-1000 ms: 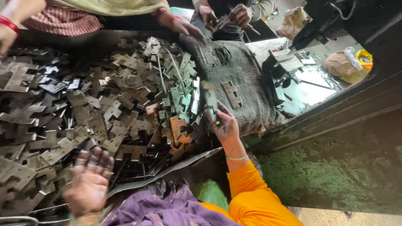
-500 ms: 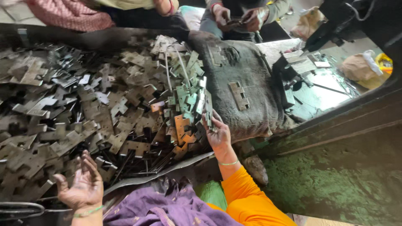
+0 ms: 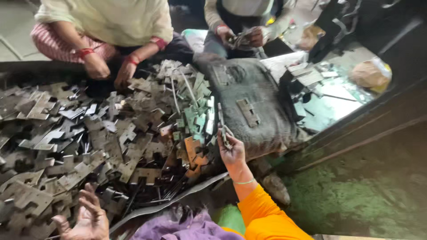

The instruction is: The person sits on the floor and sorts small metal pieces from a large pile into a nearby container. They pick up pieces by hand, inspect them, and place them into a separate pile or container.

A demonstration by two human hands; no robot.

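A dark, grimy floor [image 3: 364, 200] with green-stained patches runs along the right, and a big heap of flat, notched metal plates [image 3: 89, 146] fills the left and middle of the view. The plates lie tangled and overlapping, grey mostly, a few rusty orange ones [image 3: 192, 149] near the middle and some greenish ones [image 3: 198, 120] just above them. Right of the heap sits a lumpy grey sack [image 3: 262, 111], with one plate [image 3: 247, 112] lying flat on top of it.

The right hand [image 3: 231, 151], wearing an orange sleeve [image 3: 267, 218] and a thin green bangle [image 3: 244, 182], is raised between the heap and the sack. Its fingers are clenched around a narrow metal strip [image 3: 221, 124], held upright and edge-on, so its shape is hard to make out. The strip stands just in front of the sack's left edge, above the orange plates.

The left hand [image 3: 86, 218] is at the bottom edge, palm up over the near side of the heap, fingers spread and released, holding nothing. Purple cloth [image 3: 187, 226] shows between the two arms.

Across the heap, a person in a pale top [image 3: 115, 20] rests both hands [image 3: 111, 69] on the far plates, red bangles at the wrists. Further right, another person's hands [image 3: 242, 38] hold something small and dark, too blurred to tell.
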